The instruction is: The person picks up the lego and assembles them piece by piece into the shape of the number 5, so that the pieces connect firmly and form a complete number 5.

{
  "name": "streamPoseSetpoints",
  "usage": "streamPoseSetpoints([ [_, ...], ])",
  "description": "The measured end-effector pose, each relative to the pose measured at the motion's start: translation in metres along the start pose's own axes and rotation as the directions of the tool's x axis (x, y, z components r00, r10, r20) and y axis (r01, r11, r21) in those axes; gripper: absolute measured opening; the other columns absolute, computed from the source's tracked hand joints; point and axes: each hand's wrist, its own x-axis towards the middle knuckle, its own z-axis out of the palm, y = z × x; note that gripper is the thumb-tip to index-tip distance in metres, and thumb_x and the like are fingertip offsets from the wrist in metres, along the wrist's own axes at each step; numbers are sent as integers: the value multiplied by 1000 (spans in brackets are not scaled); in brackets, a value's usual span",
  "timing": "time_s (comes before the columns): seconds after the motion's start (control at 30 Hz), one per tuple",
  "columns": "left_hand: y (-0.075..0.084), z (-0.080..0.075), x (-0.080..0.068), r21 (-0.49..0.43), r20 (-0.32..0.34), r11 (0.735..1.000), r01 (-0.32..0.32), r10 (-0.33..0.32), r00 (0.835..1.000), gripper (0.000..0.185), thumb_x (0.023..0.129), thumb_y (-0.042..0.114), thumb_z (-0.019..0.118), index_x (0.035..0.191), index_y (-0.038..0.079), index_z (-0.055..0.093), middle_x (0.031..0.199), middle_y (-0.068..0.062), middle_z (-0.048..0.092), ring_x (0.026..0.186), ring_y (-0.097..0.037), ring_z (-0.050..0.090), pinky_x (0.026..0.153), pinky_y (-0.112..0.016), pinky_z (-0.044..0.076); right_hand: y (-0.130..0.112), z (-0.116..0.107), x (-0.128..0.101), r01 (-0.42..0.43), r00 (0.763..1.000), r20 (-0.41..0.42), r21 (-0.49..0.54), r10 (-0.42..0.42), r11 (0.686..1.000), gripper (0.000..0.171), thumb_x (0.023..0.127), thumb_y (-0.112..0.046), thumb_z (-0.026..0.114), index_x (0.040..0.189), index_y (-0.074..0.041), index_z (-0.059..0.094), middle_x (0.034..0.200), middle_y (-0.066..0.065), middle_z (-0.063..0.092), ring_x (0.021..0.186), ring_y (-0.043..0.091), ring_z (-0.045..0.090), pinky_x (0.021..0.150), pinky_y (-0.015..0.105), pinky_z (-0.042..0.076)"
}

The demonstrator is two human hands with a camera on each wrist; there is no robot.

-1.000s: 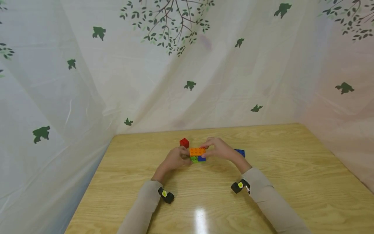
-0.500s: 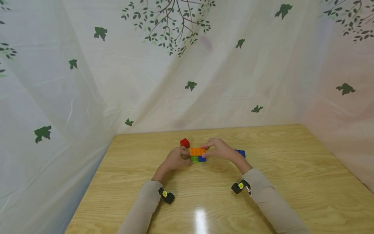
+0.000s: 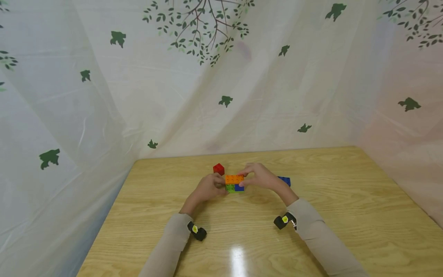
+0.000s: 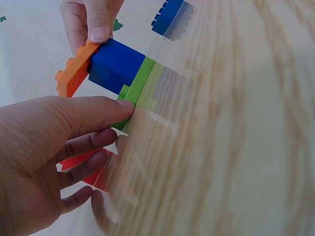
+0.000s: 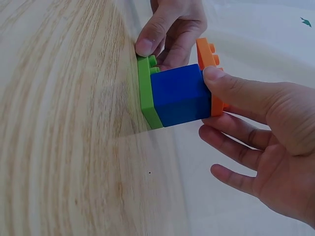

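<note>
The brick stack [image 3: 234, 183], an orange plate over a blue cube on a green plate, sits on the desk [image 3: 311, 238] toward its far edge. The left hand [image 3: 207, 187] pinches the green plate; the right hand [image 3: 261, 177] grips the orange plate. A red brick [image 3: 219, 169] lies just behind, a blue brick [image 3: 285, 181] beside the right hand.

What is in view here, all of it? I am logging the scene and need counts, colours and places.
flat orange plastic brick: 1, orange, top of the stack at table centre
blue plastic cube brick: 1, blue, under the orange one
flat green plastic brick: 1, green, bottom of the stack, on the table
red plastic brick: 1, red, behind the left hand
loose blue plastic brick: 1, blue, beyond the right hand
wooden table: 1, light wood
left hand: 1, pinches the green brick
right hand: 1, pinches the orange brick
</note>
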Motion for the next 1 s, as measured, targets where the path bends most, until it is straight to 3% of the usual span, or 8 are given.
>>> streamPoseSetpoints([
  [0.13, 1, 0, 0, -3, 4, 1000, 2, -2, 1000, 32, 82, 17, 85, 110, 4, 79, 109, -7, 70, 103, -24, 64, 96, -46, 52, -2, 0, -1, -18, 1000, 5, 11, 18, 1000, 40, 88, -26, 81, 122, -5, 75, 103, 7, 69, 98, 28, 61, 82, 37, 52],
  [0.23, 1, 0, 0, 1, 7, 1000, 1, -1, 1000, 31, 82, 17, 85, 110, 5, 79, 109, -7, 70, 102, -24, 64, 96, -46, 52, -3, 0, -2, -39, 999, 9, 1, 39, 999, 41, 89, -27, 80, 123, -6, 74, 109, 9, 71, 110, 33, 62, 93, 48, 53],
  [0.33, 1, 0, 0, 7, 7, 1000, -3, 3, 1000, 29, 82, 17, 85, 109, 6, 80, 109, -7, 70, 102, -24, 64, 95, -46, 52, -4, 1, -2, -55, 998, 12, -10, 55, 998, 41, 89, -27, 79, 124, -6, 74, 117, 12, 72, 122, 37, 59, 105, 58, 47],
  [0.47, 0, 1, 0, 12, 5, 1000, -6, 6, 1000, 29, 82, 17, 84, 108, 6, 80, 109, -7, 70, 102, -24, 64, 95, -47, 52, -5, 1, -3, -66, 998, 11, -5, 66, 998, 41, 89, -26, 79, 125, -6, 73, 119, 14, 72, 130, 41, 55, 110, 61, 41],
  [0.6, -1, 1, 0, 14, 3, 1000, -14, 14, 1000, 29, 82, 17, 84, 108, 6, 80, 109, -7, 70, 103, -25, 65, 95, -47, 53, -6, 0, -3, -45, 999, 11, 2, 45, 999, 40, 89, -26, 79, 124, -6, 74, 113, 12, 72, 119, 39, 60, 101, 55, 49],
  [0.73, -2, 0, 0, 22, -3, 999, -29, 29, 1000, 29, 82, 17, 84, 108, 6, 80, 109, -7, 71, 102, -25, 65, 95, -46, 53, -6, -1, -2, -16, 1000, 10, 10, 15, 1000, 39, 89, -24, 79, 123, -4, 74, 105, 9, 69, 100, 33, 62, 83, 38, 52],
  [0.83, -3, 0, 0, 17, -5, 999, -27, 27, 1000, 29, 82, 17, 85, 108, 6, 80, 109, -7, 71, 102, -25, 66, 95, -47, 53, -6, -1, -2, -8, 1000, 6, 14, 8, 1000, 39, 89, -24, 79, 122, -4, 74, 104, 8, 69, 98, 31, 61, 80, 33, 50],
  [1.0, -3, 1, 0, 2, 1, 1000, -16, 16, 1000, 28, 82, 16, 85, 108, 6, 80, 109, -7, 71, 102, -24, 65, 95, -47, 53, -5, -1, -2, -11, 1000, 11, 11, 11, 1000, 39, 90, -25, 79, 123, -5, 74, 104, 8, 69, 99, 30, 61, 82, 35, 50],
])
